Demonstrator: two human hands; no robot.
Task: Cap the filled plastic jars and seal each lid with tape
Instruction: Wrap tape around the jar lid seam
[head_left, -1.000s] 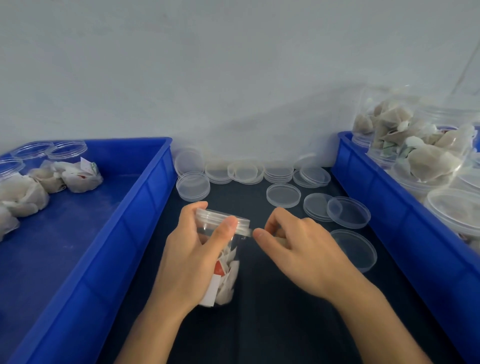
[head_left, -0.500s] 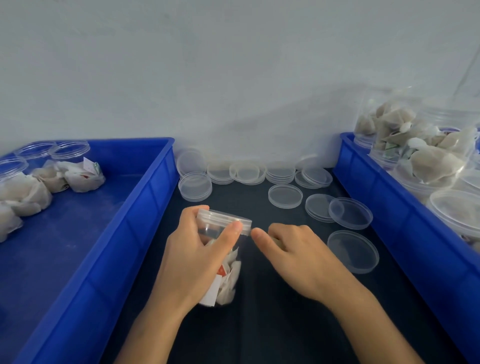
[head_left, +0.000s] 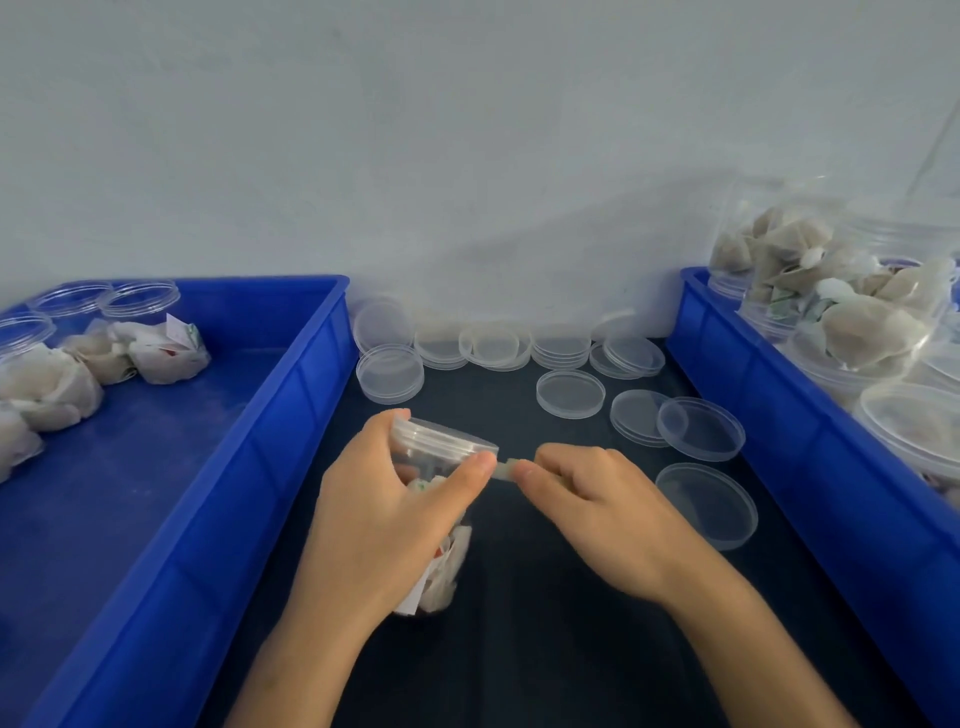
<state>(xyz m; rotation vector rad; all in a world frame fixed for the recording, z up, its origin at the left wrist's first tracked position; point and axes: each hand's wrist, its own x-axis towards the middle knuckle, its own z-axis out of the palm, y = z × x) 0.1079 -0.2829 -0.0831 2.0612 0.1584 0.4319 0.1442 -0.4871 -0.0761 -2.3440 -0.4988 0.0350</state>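
Now the right hand (head_left: 597, 512) has drawn away from the capped jar (head_left: 436, 499), pinching a short strip of tape (head_left: 503, 469) stretched from its lid, while the left hand (head_left: 395, 525) grips the jar mid-surface, so sealing has begun.

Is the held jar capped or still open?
Capped: a clear lid sits on the jar gripped by the left hand.

Both forearms are bare, with no sleeves showing. The left hand (head_left: 395, 519) and right hand (head_left: 597, 514) wear no gloves, rings or watch.
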